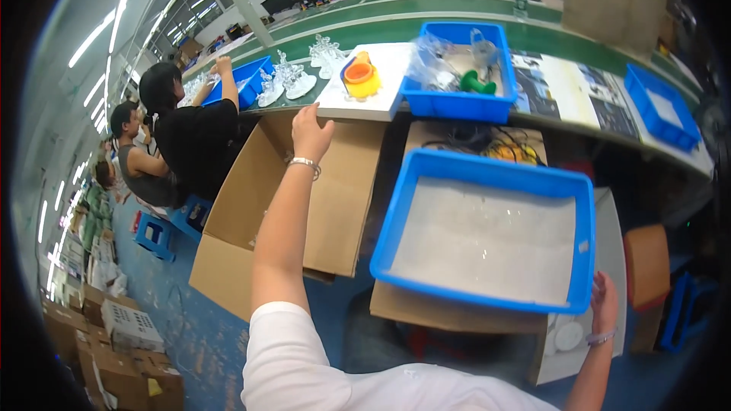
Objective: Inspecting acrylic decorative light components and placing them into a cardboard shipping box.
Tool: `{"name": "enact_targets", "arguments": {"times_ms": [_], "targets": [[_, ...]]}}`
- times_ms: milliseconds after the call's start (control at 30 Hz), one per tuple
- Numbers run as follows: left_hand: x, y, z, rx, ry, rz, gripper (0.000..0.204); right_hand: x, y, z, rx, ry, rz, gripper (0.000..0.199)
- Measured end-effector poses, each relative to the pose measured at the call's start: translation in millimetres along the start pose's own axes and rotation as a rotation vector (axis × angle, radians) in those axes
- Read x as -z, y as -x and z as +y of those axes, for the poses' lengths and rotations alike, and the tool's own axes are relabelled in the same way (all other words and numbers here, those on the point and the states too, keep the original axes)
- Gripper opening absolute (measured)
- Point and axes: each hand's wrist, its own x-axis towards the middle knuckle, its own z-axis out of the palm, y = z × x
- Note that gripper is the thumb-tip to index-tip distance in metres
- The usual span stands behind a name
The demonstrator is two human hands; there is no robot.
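Note:
My left hand [311,135] is raised over an opened cardboard box [339,205], its thumb and fingers apart and nothing in it. Its fingertips are close to the front left corner of a white board [365,110] on the bench. An orange and yellow plastic piece with a round opening [361,76] lies on that board. My right hand [605,301] is beside the near right corner of a large blue tray [480,301], fingers pointing up and partly curled; whether it touches the rim is unclear. The tray has a pale lining and rests tilted over cardboard.
Clear plastic figures [286,80] stand left of the board. A blue bin [457,106] holds clear bags and a green spool [477,82]. Another blue tray [662,110] lies at right. Two people [198,137] sit along the bench at left. An orange-brown seat [647,265] is at right.

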Motion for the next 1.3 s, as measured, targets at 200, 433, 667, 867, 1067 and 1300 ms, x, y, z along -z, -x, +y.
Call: {"name": "enact_targets", "arguments": {"times_ms": [200, 433, 667, 867, 1067, 1300], "targets": [[-22.0, -84.6, -66.9, 0.558, -0.098, -0.036, 0.041, -49.7, -11.8, -47.0, -0.166, 0.239, -0.114, 0.039], [-41.6, -143.5, -142.1, 0.501, -0.262, -0.162, 0.043, -38.4, -28.9, -2.6, -0.122, 0.386, 0.174, 0.041], [-102.4, -184.4, -175.8, 0.519, -0.305, -0.142, 0.051, -80.1, -10.2, -36.5, 0.059, 0.955, 0.358, 0.044], [-144.0, -210.0, -193.0, 0.326, -0.477, -0.241, 0.044, -79.1, -7.5, -41.6, 0.034, 1.19, 0.432, 0.043], [-134.6, -228.1, -206.0, 0.287, -0.429, -0.19, 0.019, -86.3, -9.5, -52.7, -0.086, 1.123, 0.432, 0.037], [-83.8, -195.6, -214.2, 0.235, 0.068, -0.057, 0.015, -197.9, -73.2, -150.0, 0.608, 1.06, 0.238, 0.039]]}}
